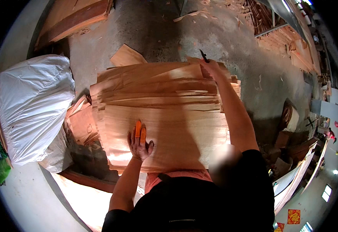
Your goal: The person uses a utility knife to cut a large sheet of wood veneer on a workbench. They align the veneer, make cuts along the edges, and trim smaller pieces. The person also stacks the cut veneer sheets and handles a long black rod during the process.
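A stack of thin wood veneer sheets lies in front of me, its far layers uneven and overlapping in strips. My left hand rests flat on the near sheet, fingers stretched forward. Orange finger covers sit on two of its fingers. At the far right corner of the stack, my right hand is closed round a slim black tool, whose tip points up and away; its exact kind is too small to tell. A piece of veneer shows beside that hand, and I cannot tell whether the fingers also hold it.
White plastic sheeting covers a pile at the left. Loose veneer pieces lean between it and the stack, and another veneer piece juts out beyond it. Wooden boards stand far left. Scraps litter the concrete floor; more veneer lies far right.
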Motion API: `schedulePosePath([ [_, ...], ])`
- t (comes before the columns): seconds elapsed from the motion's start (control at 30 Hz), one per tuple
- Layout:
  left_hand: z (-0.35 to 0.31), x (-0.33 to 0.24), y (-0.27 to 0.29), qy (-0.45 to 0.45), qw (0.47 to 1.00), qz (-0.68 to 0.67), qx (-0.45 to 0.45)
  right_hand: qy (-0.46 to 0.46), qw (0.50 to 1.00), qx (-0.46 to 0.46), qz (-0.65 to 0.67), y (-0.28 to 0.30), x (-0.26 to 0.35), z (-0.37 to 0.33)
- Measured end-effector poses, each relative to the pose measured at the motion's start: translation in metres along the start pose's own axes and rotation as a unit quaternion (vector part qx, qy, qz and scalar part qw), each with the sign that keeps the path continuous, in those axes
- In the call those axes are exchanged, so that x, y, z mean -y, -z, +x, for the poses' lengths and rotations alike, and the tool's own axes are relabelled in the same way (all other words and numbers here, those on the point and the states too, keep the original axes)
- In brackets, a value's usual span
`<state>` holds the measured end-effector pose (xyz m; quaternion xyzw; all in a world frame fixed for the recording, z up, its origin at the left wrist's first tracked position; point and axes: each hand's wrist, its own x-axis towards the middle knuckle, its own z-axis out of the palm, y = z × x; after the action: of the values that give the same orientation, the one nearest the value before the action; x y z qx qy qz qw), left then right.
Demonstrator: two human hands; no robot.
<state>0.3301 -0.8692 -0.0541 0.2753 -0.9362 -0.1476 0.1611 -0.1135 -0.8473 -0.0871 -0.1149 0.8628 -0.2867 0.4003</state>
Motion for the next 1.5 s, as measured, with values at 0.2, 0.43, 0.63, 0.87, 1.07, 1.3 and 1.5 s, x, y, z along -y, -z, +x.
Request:
schedulePosePath([
  [0.2,-0.004,0.003,0.000,-0.001,1.000,-0.004,0.013,-0.002,0.983,0.029,-0.183,-0.022,0.018,0.021],
  [0.43,-0.006,0.004,-0.001,0.008,1.000,-0.015,0.002,0.077,0.983,-0.058,-0.153,-0.030,0.025,0.015],
  [0.63,-0.008,0.006,-0.003,0.000,1.000,-0.016,-0.001,0.012,0.979,-0.028,-0.203,-0.020,0.008,0.014],
  [0.87,-0.009,0.006,-0.003,0.001,1.000,-0.006,0.003,0.019,0.959,-0.007,-0.282,-0.040,0.021,0.006],
  [1.07,-0.006,0.004,0.001,0.013,1.000,-0.020,-0.003,0.042,0.963,-0.061,-0.258,-0.048,0.032,-0.021],
  [1.3,-0.011,0.006,-0.005,0.007,1.000,-0.009,0.001,0.022,0.969,-0.191,-0.158,-0.034,-0.009,0.023],
  [1.5,-0.015,0.006,-0.005,0.013,1.000,-0.006,0.005,0.056,0.949,-0.249,0.186,0.032,-0.022,-0.006],
])
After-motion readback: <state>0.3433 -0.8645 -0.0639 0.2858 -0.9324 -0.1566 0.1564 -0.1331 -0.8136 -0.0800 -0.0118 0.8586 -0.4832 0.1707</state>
